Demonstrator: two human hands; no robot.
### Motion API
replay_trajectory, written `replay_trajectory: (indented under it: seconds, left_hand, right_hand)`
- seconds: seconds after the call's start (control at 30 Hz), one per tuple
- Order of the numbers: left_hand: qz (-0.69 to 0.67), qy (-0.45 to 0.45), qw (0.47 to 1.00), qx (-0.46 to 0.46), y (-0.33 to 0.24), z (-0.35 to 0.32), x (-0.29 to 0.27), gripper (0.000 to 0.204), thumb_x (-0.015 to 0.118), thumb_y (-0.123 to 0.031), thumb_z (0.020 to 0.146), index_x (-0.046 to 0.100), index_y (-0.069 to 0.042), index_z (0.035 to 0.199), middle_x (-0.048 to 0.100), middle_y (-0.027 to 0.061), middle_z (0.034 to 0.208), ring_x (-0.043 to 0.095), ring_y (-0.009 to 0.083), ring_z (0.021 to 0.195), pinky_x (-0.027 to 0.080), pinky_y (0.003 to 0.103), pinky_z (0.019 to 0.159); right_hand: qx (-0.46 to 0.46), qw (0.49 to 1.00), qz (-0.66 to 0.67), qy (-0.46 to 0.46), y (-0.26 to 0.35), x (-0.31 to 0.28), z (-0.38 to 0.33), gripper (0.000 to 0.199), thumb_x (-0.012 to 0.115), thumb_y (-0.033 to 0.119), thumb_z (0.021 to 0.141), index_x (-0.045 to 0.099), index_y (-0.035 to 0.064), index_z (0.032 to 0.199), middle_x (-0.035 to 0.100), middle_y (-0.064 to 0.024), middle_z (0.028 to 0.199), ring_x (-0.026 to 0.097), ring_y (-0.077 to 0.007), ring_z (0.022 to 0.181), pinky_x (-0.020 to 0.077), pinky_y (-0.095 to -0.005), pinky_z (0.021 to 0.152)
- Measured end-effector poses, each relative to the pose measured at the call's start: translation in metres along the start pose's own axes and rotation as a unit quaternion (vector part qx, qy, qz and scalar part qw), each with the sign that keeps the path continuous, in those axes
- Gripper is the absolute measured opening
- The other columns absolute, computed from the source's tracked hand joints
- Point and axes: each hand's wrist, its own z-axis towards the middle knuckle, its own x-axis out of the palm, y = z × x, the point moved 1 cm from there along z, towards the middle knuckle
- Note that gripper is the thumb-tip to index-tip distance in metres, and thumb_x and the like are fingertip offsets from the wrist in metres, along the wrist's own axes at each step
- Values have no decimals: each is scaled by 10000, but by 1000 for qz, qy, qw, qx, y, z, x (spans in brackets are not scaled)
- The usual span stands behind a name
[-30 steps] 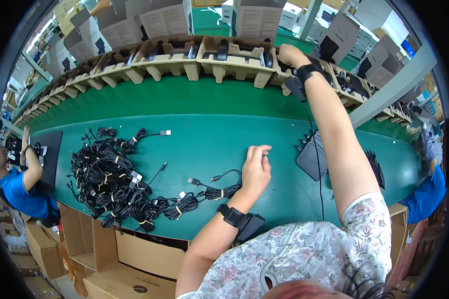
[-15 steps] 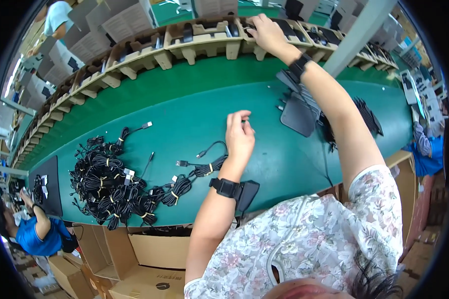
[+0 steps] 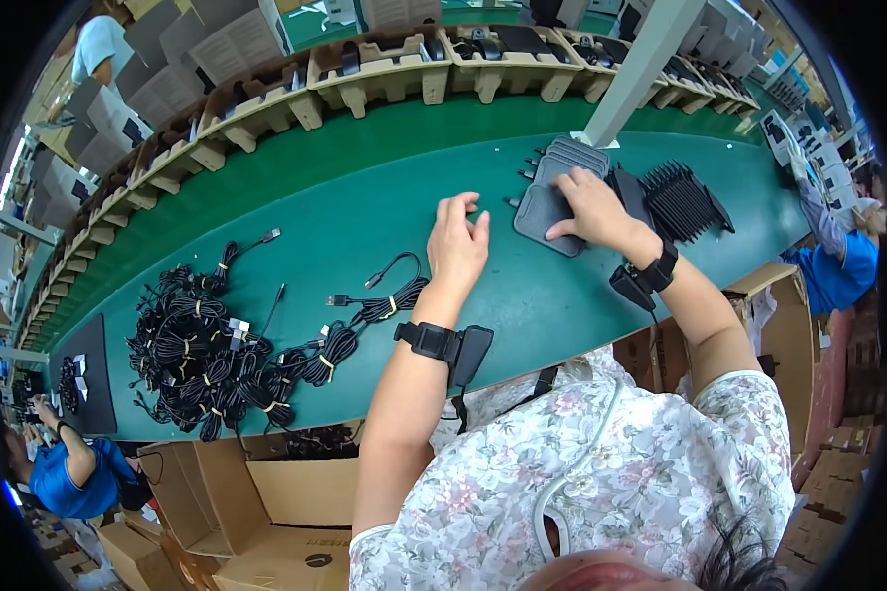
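Observation:
My right hand [image 3: 593, 209] rests over a flat, dark grey, rounded pad [image 3: 540, 219], its thumb spread from its fingers. More such pads [image 3: 574, 154] lie fanned out behind it, with small black plug-like ends sticking out on their left. My left hand [image 3: 457, 241] hovers over the middle of the table with loosely bent fingers, thumb apart, holding nothing. Closest to it is a tied black cable [image 3: 392, 303] with its connector ends loose. Left of that lies a large heap of bundled black cables [image 3: 192, 340].
Cardboard trays [image 3: 389, 82] holding black devices line the far side of the green table [image 3: 345, 231]. A grey post [image 3: 641, 74] rises behind the pads. A row of black pads [image 3: 682, 200] stands at right. Open cardboard boxes [image 3: 301, 490] sit below; co-workers in blue [image 3: 81, 480] work at both ends.
My right hand has come back from the far trays, empty, down onto the dark pad. My left hand stays over the middle of the table. The whole view has shifted slightly.

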Motion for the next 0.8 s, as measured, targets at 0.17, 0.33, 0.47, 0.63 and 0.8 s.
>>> replay_trajectory:
  seconds: [0.17,0.33,0.47,0.63,0.8]
  left_hand:
    - [42,64,992,98,-12,-10,-3,308,663,-166,779,529,-51,1032,564,96,874,570,156,669,468,307,615]
    - [41,69,995,64,-4,-4,-8,339,669,-181,780,506,-40,1042,582,85,745,567,187,607,454,323,561]
    - [-151,28,987,-43,-2,2,-11,285,629,-158,826,482,-25,1030,602,76,742,561,152,547,438,271,512]
    - [-302,-4,947,-106,-1,5,-15,182,557,-137,888,452,-19,978,608,75,744,545,113,493,406,205,471]
    - [-308,-6,942,-134,4,5,-13,159,537,-148,902,435,-35,946,606,83,741,564,124,523,418,213,487]
  right_hand:
    - [-113,993,35,-21,31,-8,12,498,739,291,638,538,65,1033,508,-103,930,501,-309,928,417,-388,796]
    - [-139,986,88,-32,35,-11,26,343,707,217,703,564,74,980,530,-85,850,528,-282,851,433,-355,719]
    - [2,966,250,-69,15,6,29,206,664,143,776,577,54,939,555,-40,779,549,-177,746,439,-283,650]
    - [152,818,554,-10,20,27,27,120,607,86,832,586,26,935,573,-1,734,511,-68,662,429,-217,609]
    - [160,777,605,-62,17,46,26,112,590,62,842,591,24,946,577,1,748,508,-63,672,429,-210,613]
